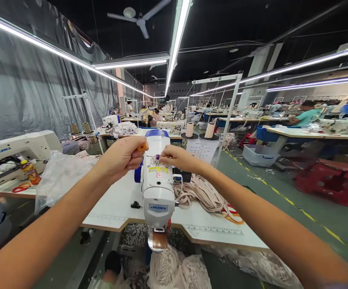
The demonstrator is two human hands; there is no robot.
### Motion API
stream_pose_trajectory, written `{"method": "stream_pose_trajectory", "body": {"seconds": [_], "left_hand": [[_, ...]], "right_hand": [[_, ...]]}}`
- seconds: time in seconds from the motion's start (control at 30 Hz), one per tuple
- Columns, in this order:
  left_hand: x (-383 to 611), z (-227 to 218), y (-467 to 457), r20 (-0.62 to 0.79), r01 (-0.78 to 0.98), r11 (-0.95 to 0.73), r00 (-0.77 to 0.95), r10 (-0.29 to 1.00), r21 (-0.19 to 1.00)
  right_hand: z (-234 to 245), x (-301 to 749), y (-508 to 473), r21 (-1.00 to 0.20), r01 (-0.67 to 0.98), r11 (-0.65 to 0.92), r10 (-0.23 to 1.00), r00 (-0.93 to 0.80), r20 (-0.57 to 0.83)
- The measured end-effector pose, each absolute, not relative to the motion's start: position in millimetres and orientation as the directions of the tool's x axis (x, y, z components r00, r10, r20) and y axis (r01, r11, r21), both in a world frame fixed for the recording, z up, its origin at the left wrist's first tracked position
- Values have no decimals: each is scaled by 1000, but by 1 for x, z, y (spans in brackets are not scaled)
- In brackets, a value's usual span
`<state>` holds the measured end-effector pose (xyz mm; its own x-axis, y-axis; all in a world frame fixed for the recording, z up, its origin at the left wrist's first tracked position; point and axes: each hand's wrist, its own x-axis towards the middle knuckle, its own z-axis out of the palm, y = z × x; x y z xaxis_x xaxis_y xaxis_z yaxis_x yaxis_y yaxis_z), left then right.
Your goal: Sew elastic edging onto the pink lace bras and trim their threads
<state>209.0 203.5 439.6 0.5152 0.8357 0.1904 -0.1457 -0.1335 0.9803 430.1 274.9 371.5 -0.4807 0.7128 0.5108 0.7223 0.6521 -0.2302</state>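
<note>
A white sewing machine stands on the white table in front of me. My left hand is closed in a fist around a small orange tool, held beside the top of the machine. My right hand pinches something small at a purple part on the machine's top. A heap of beige elastic bands lies on the table to the right of the machine.
Clear plastic bags lie at the left, beside another sewing machine with red scissors. Thread cones stand behind. Bags of pale fabric sit under the table. Red stools and a grey bin stand at the right. Other people work at far tables.
</note>
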Motion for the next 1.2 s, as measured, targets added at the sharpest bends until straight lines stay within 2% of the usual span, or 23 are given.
{"method": "stream_pose_trajectory", "body": {"seconds": [0.1, 0.17, 0.23, 0.4, 0.47, 0.6, 0.67, 0.77, 0.87, 0.93, 1.0, 1.13, 1.2], "left_hand": [[223, 448, 202, 238, -196, -158, 506, 829, 968], [226, 447, 205, 221, -118, -187, 478, 850, 975], [221, 444, 208, 179, -35, -184, 469, 865, 982], [215, 448, 206, 126, -134, -69, 484, 866, 989], [221, 453, 208, 123, -157, -52, 488, 864, 986], [216, 451, 216, 96, -123, -45, 453, 886, 991], [207, 448, 218, 77, -110, -32, 436, 897, 993], [203, 446, 216, 80, -145, -16, 445, 892, 989], [206, 444, 219, 67, -152, 2, 441, 895, 988], [202, 439, 223, 41, -116, 10, 424, 905, 993], [195, 432, 227, 10, -76, 24, 425, 905, 997], [194, 422, 230, 27, -105, 30, 494, 869, 994], [202, 417, 231, 73, -132, -3, 528, 846, 991]], "right_hand": [[381, 414, 281, -85, 774, 627, 698, -510, 502], [389, 414, 288, 32, 834, 551, 721, -496, 484], [393, 424, 286, 84, 859, 504, 749, -484, 452], [394, 430, 264, -4, 783, 622, 705, -558, 437], [396, 420, 267, 22, 781, 625, 699, -571, 430], [398, 421, 275, 102, 872, 479, 785, -477, 396], [398, 425, 270, 87, 850, 520, 778, -513, 363], [398, 422, 266, 45, 766, 641, 701, -609, 372], [400, 415, 274, 78, 810, 581, 716, -555, 423], [400, 418, 278, 130, 847, 516, 752, -521, 404], [398, 423, 276, 149, 837, 527, 753, -541, 374], [394, 423, 273, 42, 770, 636, 703, -602, 379], [393, 419, 280, 34, 788, 615, 717, -577, 390]]}}
